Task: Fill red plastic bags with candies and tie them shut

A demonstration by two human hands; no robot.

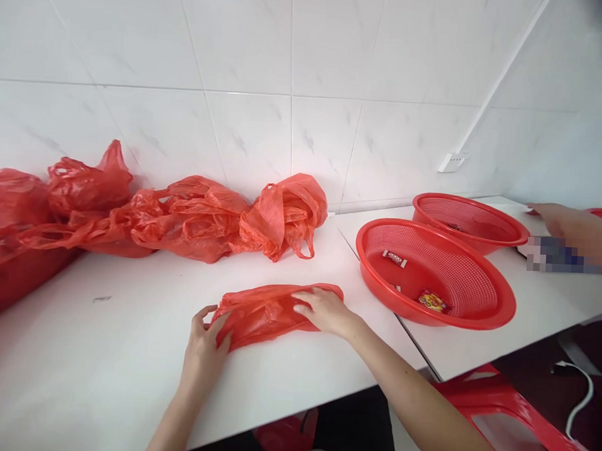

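Note:
A red plastic bag (272,313), folded into a long, loose strip, lies on the white table in front of me. My left hand (207,344) is at its left end, with fingers spread and bent against the edge. My right hand (324,309) rests on the other end, palm down and fingers stretched out over the film. Its thumb is hidden. Neither hand shows a closed grip. Just to the right stands a red plastic basket (435,225) with a few small wrapped snacks inside, among them a yellow-and-red packet (432,301).
Crumpled red plastic bags (191,217) are heaped along the tiled wall. Another red basket (469,197) stands behind the nearer one. At far right another person's hand (565,220) reaches in over a blurred item. A red plastic stool (517,408) stands below the table's edge.

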